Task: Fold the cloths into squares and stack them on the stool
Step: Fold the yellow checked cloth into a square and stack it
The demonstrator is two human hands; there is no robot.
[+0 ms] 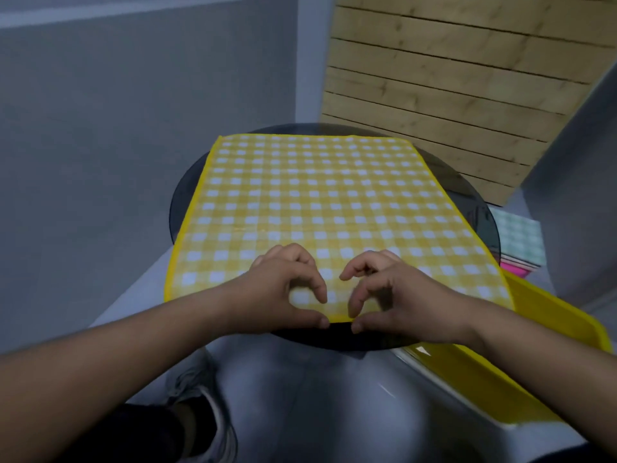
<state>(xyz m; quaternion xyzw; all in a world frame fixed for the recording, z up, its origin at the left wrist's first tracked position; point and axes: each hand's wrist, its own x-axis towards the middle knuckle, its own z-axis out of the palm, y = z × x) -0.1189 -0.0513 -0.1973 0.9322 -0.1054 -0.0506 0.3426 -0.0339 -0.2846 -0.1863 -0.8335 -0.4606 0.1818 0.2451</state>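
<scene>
A yellow and white checked cloth (pixel 317 208) lies spread flat over a round dark stool (pixel 182 202), hanging past its edge on the near left and right. My left hand (pixel 283 292) and my right hand (pixel 390 295) sit side by side at the middle of the cloth's near hem. Each hand has its fingers curled on top of the cloth and its thumb at the hem's edge, pinching it. The hands' fingertips almost meet.
A yellow tray (pixel 547 315) stands to the right of the stool. Beyond it lie a green checked cloth (pixel 517 238) and something pink (pixel 517 270). A wooden slatted panel (pixel 450 78) is behind. My shoe (pixel 213 419) is on the grey floor below left.
</scene>
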